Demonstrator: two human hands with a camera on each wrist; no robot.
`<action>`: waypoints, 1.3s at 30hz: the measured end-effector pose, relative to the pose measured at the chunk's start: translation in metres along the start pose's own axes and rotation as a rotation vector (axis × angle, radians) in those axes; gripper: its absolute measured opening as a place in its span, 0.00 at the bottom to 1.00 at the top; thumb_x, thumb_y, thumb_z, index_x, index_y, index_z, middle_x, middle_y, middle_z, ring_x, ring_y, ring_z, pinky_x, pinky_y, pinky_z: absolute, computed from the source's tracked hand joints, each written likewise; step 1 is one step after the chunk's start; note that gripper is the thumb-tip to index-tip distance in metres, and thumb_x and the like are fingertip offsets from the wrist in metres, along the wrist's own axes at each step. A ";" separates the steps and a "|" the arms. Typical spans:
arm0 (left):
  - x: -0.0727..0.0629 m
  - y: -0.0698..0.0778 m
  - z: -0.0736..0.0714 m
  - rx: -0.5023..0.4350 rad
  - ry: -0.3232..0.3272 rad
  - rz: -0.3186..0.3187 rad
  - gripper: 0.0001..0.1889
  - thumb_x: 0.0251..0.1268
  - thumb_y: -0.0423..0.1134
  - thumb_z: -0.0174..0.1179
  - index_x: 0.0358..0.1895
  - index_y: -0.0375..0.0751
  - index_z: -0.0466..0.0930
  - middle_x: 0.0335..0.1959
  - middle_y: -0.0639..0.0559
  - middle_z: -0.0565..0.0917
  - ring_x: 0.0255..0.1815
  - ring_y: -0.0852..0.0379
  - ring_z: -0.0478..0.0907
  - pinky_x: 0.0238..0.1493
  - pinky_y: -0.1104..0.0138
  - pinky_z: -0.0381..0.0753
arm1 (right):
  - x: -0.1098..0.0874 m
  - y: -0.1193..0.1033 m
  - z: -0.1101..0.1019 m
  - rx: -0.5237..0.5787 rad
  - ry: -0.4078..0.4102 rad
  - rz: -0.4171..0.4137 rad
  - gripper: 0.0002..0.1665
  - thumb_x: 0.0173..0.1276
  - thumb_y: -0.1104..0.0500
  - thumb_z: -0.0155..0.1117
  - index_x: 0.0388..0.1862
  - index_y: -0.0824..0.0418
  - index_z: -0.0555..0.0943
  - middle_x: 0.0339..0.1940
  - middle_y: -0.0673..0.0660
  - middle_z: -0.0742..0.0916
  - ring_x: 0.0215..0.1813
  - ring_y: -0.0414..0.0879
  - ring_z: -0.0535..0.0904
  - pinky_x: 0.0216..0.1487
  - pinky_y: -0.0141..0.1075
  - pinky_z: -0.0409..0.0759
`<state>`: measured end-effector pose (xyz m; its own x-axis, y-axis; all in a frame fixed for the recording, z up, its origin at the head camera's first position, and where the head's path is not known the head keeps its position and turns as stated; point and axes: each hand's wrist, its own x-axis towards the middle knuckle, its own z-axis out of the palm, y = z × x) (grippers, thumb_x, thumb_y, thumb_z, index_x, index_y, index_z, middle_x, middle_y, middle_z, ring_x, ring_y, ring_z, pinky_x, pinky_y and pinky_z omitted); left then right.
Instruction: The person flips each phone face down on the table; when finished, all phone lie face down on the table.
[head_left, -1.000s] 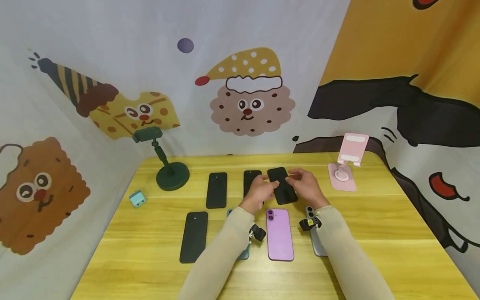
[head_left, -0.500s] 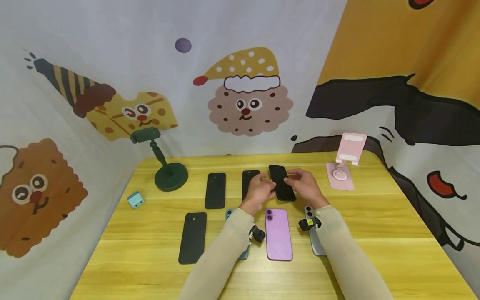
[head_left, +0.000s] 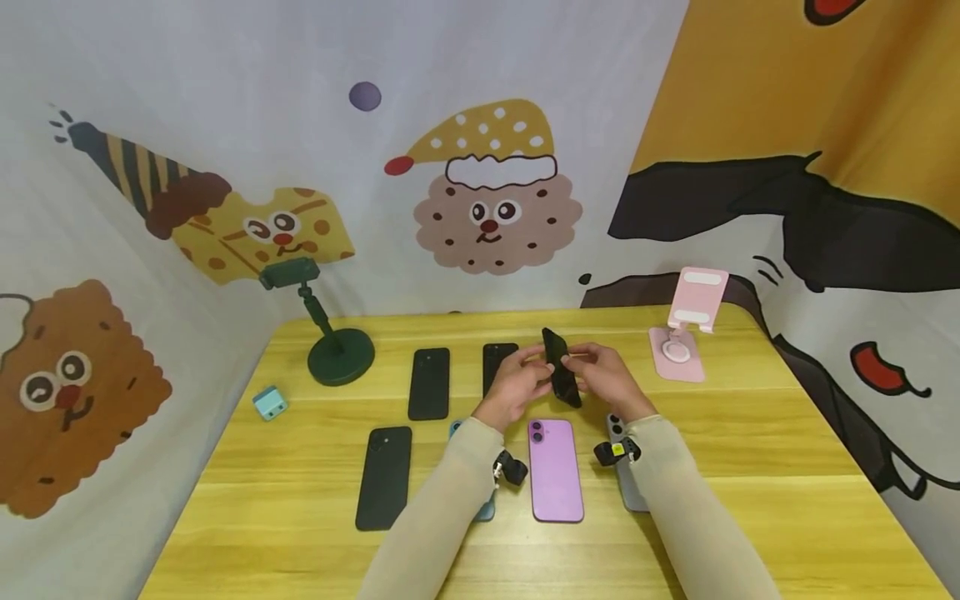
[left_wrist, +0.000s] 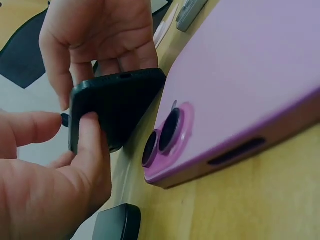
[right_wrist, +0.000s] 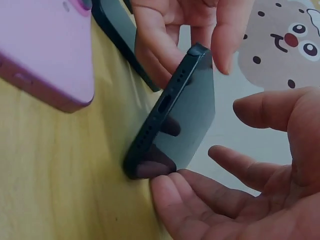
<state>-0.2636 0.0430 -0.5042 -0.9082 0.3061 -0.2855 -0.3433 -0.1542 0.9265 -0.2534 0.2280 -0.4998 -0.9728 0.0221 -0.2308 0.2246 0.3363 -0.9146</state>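
Note:
A black smartphone (head_left: 566, 388) stands tilted on a long edge between my two hands. My left hand (head_left: 512, 387) pinches it, with one digit pressed on its back in the left wrist view. In the right wrist view, the fingertips of my right hand (right_wrist: 240, 200) touch the lower edge on the glossy screen side, where they reflect. The right index finger points forward, apart from the phone. Close below lies a pink-purple phone (head_left: 557, 475), back up. Another black phone (head_left: 497, 360) is partly hidden behind my left hand.
Two dark phones (head_left: 429, 383) lie to the left. A blue phone (head_left: 486, 510) and a grey phone (head_left: 628, 475) are partly under my forearms. At the back stand a green stand (head_left: 341, 357) and a pink stand (head_left: 699, 298). A small light-blue block (head_left: 270, 402) sits far left.
The smartphone lay nearly flat with its dark face up; its left side has risen, so it is now tipped on edge. My left fingers, off it half a second ago, now pinch it.

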 end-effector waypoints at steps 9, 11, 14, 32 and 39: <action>0.001 -0.004 0.002 0.022 -0.164 -0.035 0.32 0.77 0.33 0.61 0.79 0.59 0.70 0.71 0.44 0.79 0.70 0.42 0.79 0.63 0.49 0.85 | -0.003 -0.006 0.003 0.080 -0.055 0.037 0.37 0.81 0.46 0.63 0.81 0.59 0.67 0.68 0.67 0.80 0.63 0.58 0.84 0.49 0.49 0.91; 0.001 -0.005 0.002 0.033 -0.187 -0.039 0.32 0.77 0.34 0.62 0.79 0.61 0.70 0.73 0.45 0.77 0.71 0.43 0.78 0.63 0.45 0.84 | -0.004 -0.006 0.003 0.095 -0.055 0.040 0.37 0.81 0.47 0.62 0.82 0.58 0.67 0.68 0.68 0.80 0.62 0.58 0.84 0.47 0.50 0.91; 0.001 -0.006 0.003 0.027 -0.206 -0.049 0.32 0.76 0.36 0.63 0.78 0.65 0.71 0.74 0.46 0.76 0.72 0.46 0.76 0.64 0.42 0.83 | -0.005 -0.008 0.001 0.108 -0.059 0.035 0.37 0.82 0.48 0.61 0.82 0.59 0.66 0.69 0.69 0.79 0.60 0.56 0.86 0.46 0.51 0.91; 0.002 0.003 0.009 0.049 -0.232 -0.064 0.32 0.78 0.41 0.64 0.80 0.63 0.68 0.79 0.48 0.71 0.73 0.48 0.76 0.75 0.43 0.73 | -0.011 -0.020 -0.016 0.031 -0.006 -0.032 0.32 0.84 0.58 0.55 0.80 0.71 0.65 0.65 0.76 0.81 0.48 0.55 0.88 0.38 0.47 0.92; 0.002 0.003 0.007 0.056 -0.187 -0.023 0.30 0.77 0.38 0.65 0.78 0.60 0.72 0.79 0.48 0.69 0.65 0.48 0.81 0.69 0.47 0.80 | -0.015 -0.019 -0.026 0.100 -0.022 -0.047 0.33 0.84 0.57 0.56 0.80 0.69 0.66 0.65 0.74 0.80 0.54 0.56 0.87 0.41 0.48 0.92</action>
<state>-0.2642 0.0501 -0.5003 -0.8379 0.4793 -0.2612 -0.3450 -0.0944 0.9338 -0.2442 0.2457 -0.4702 -0.9811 -0.0122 -0.1932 0.1847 0.2406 -0.9529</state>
